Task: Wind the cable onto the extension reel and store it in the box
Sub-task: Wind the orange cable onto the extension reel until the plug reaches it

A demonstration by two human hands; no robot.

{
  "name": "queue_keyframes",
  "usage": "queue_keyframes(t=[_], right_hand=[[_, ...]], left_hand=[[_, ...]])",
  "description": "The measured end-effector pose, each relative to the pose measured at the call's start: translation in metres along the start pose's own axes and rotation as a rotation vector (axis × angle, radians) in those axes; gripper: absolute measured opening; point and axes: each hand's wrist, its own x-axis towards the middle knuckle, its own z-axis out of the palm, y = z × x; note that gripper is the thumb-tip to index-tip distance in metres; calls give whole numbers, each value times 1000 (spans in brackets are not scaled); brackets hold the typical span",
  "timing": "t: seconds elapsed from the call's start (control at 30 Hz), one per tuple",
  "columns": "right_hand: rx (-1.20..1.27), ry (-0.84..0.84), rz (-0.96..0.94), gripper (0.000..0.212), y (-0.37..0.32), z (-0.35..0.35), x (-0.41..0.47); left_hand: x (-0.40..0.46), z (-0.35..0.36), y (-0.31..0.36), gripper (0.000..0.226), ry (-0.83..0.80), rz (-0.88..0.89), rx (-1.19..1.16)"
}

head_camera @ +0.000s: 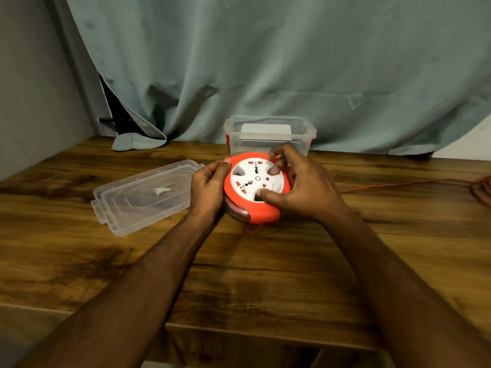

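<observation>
Cable point(414, 183) cut off at right edge

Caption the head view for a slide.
Both hands grip the orange reel; cable trails right, open box behind.

The box point(269, 134) stands open-topped just behind the reel point(253, 188); its lid point(143, 196) lies left, loose cable point(478, 187) right.

- Table point(265, 274): dark wood-grain top.
- Clear box point(269, 134): stands open at the far edge.
- Clear lid point(143, 197): lies flat, left of centre.
- Red cable point(425, 183): runs across the right side into a loose heap at the right edge.
- Curtain hem point(138, 142): rests on the far left corner.
</observation>
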Motion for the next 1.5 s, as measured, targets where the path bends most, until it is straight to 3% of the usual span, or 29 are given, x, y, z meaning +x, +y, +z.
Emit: queue_keyframes(t=[0.1,0.17,0.23,0.33,0.4,0.5,0.6,0.73,0.83,0.97,1.13,1.2,1.33,1.43,1.5], right_hand=[[360,303,86,28,10,9,9],[509,303,301,12,15,15,14],[534,-5,495,27,12,15,10],[551,-596,378,32,-3,11,-3],[619,-759,258,27,-7,10,-6],[576,-827,213,18,-4,6,-3],[408,-755,199,20,6,-1,-2],[308,-497,224,9,31,-5,-1],[160,-491,262,6,40,-10,-1],[20,-476,330,14,37,-23,-2],[94,-297,365,43,43,-37,-5],[10,-336,370,39,47,-40,-6],[-262,-238,241,15,46,-31,-3],[-63,-113,64,31,38,-27,3],[164,-131,-7,42,33,-28,4]], left_hand=[[5,-2,2,16,92,-91,-95],[5,-2,4,17,120,-116,-124],[2,-1,7,18,139,-117,-138],[1,-2,8,20,168,-110,-139],[1,-3,9,20,193,-111,-145],[2,-6,10,20,222,-124,-147],[3,-6,10,19,246,-104,-103],[2,-4,9,21,226,-45,25],[1,-5,4,23,186,28,166],[4,-9,-2,52,139,71,254],[0,-9,1,49,98,41,288],[3,-10,-3,51,67,4,268],[-5,0,3,19,-36,-10,280],[-8,5,5,22,-95,-44,226],[-7,5,4,22,-151,-70,221]])
